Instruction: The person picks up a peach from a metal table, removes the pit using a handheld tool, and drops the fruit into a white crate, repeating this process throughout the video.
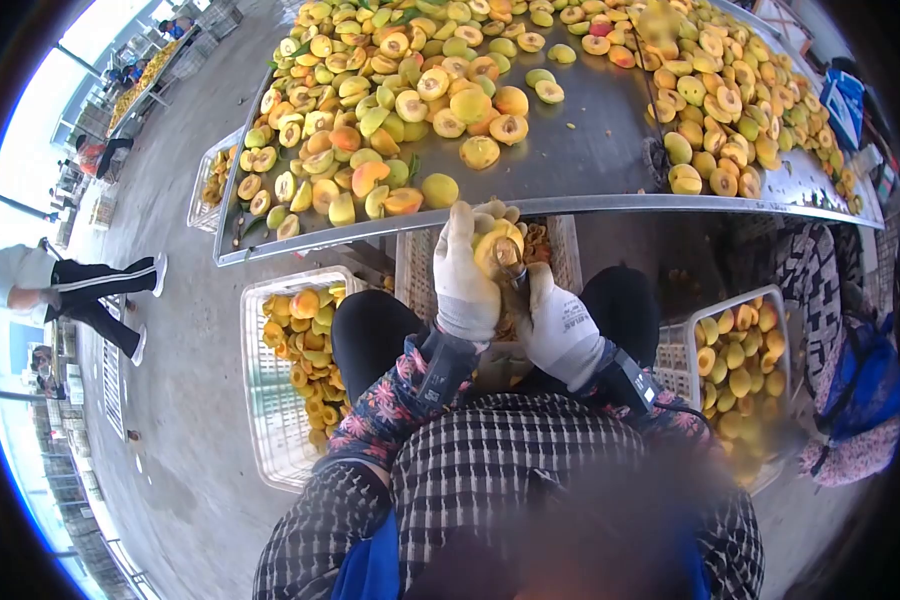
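Note:
My left hand [465, 285], in a white glove, has its fingers wrapped round a yellow peach half [491, 250], cut face towards me. My right hand [562, 332], gloved too, grips a small pitting tool [517, 274] with a dark handle. Its metal end is right at the middle of the cut face. Both hands are together just in front of the metal table [590, 130], over a crate [568, 245] between my knees that has peach scraps in it. Halved peaches [370, 110] lie heaped on the tabletop.
A white crate of peach halves [253, 370] stands at my left, and another crate [785, 345] at my right. More halves [720, 100] are piled on the table's right side. A blue bag [860, 385] is at far right. A person [80, 280] is at far left.

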### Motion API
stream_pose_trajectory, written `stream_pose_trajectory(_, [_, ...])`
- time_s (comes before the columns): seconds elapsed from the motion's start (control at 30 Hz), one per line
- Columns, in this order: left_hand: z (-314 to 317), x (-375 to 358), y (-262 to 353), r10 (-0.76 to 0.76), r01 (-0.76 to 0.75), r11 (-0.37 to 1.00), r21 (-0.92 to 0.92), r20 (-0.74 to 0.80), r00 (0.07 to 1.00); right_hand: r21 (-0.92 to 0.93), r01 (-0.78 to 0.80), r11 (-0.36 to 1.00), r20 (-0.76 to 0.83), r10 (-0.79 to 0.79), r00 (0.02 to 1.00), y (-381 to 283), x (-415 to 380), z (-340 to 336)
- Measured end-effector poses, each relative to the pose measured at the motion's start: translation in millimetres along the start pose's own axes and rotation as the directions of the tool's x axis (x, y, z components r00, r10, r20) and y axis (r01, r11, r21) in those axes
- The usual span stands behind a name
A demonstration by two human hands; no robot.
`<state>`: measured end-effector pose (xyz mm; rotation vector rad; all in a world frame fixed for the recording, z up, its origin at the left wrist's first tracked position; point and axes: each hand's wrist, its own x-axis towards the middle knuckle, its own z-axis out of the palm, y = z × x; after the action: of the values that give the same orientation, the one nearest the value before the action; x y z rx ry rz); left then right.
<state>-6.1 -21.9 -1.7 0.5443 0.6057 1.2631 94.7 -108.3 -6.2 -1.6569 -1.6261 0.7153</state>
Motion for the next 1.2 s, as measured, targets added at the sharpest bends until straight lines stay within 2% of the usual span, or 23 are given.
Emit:
stream_pose_trajectory(0.13, [-6,-1,1,-0.052,0.051,0.998,0.043,0.015,0.999,-0.115,-0.033,0.993,0.121,0.047,0.992,-7,-2,-8])
stream_pose_trajectory(0.23, [-5,4,6,-0.098,0.09,0.982,0.166,0.043,0.994,-0.136,0.053,0.989,0.088,-0.041,0.995,10,2,1])
stream_pose_trajectory(0.3, [-10,10,14,-0.157,0.118,0.953,0.28,0.122,0.98,0.031,0.042,0.999,0.121,-0.046,0.992,12,3,-2])
stream_pose_trajectory(0.33, [-14,10,14,-0.158,0.07,0.915,0.398,0.192,0.969,0.117,0.035,0.993,0.143,-0.052,0.988,13,2,-4])
stream_pose_trajectory(0.43, [-18,22,19,-0.123,-0.164,0.74,0.652,0.371,0.92,0.048,0.156,0.987,0.093,-0.16,0.983,41,-3,1])
stream_pose_trajectory(0.5, [-25,28,3,-0.018,-0.253,0.751,0.61,0.402,0.915,0.14,0.046,0.989,0.19,-0.073,0.979,33,6,-8])
stream_pose_trajectory(0.53, [-28,31,-6,0.036,-0.266,0.798,0.541,0.398,0.917,0.146,0.061,0.987,0.14,-0.082,0.987,29,12,-9])
stream_pose_trajectory(0.57, [-18,25,3,-0.217,0.122,0.923,0.364,0.232,0.948,0.152,0.062,0.986,0.085,-0.076,0.993,34,12,-8])
stream_pose_trajectory(0.63, [-27,30,-13,-0.031,-0.109,0.899,0.423,0.309,0.95,0.12,0.1,0.988,-0.053,-0.094,0.994,121,7,34])
stream_pose_trajectory(0.67, [-24,29,-12,-0.048,-0.048,0.934,0.354,0.258,0.965,0.064,0.122,0.99,-0.097,-0.116,0.989,162,6,55])
stream_pose_trajectory(0.7, [-26,29,-18,-0.041,-0.016,0.968,0.25,0.223,0.974,0.044,0.09,0.995,-0.06,-0.087,0.994,123,4,40])
stream_pose_trajectory(0.73, [-28,27,-23,-0.059,-0.006,0.958,0.287,0.22,0.974,0.021,0.06,0.998,-0.023,-0.059,0.998,80,3,24])
stream_pose_trajectory(0.8, [-32,29,-28,-0.078,0.0,0.935,0.353,0.205,0.976,0.455,-0.187,0.871,0.151,0.132,0.98,75,6,24])
stream_pose_trajectory(0.83, [-34,29,-30,-0.086,0.009,0.924,0.382,0.184,0.979,0.655,-0.368,0.66,0.29,0.231,0.929,67,4,21])
stream_pose_trajectory(0.93, [-34,29,-30,-0.064,0.0,0.91,0.414,0.142,0.988,0.482,-0.138,0.865,0.184,0.054,0.982,54,8,17])
stream_pose_trajectory(0.97, [-34,26,-31,-0.055,-0.005,0.91,0.415,0.131,0.99,0.451,-0.108,0.886,0.155,0.041,0.987,57,8,18])
stream_pose_trajectory(1.0, [-26,21,-16,-0.096,0.009,0.851,0.524,0.139,0.986,0.418,-0.083,0.905,0.125,0.033,0.992,65,9,23])
stream_pose_trajectory(1.03, [-27,25,-16,-0.055,-0.049,0.775,0.631,0.145,0.988,0.381,-0.069,0.922,0.097,0.035,0.995,76,7,29])
stream_pose_trajectory(1.07, [-26,25,-14,-0.064,-0.036,0.759,0.65,0.13,0.99,0.367,-0.05,0.929,0.113,0.008,0.994,77,8,31])
stream_pose_trajectory(1.1, [-22,24,-12,0.05,-0.146,0.764,0.628,0.167,0.985,0.354,-0.029,0.935,0.13,-0.018,0.991,69,11,31])
stream_pose_trajectory(1.13, [-25,20,-7,-0.031,-0.07,0.843,0.534,0.177,0.984,0.469,-0.047,0.882,0.109,-0.005,0.994,55,7,30])
stream_pose_trajectory(1.17, [-25,22,-10,0.064,-0.166,0.905,0.391,0.261,0.963,0.649,-0.214,0.73,0.221,0.089,0.971,29,8,21])
stream_pose_trajectory(1.2, [-24,18,-6,0.073,-0.157,0.91,0.383,0.224,0.972,0.656,-0.393,0.644,0.353,0.198,0.915,19,10,14])
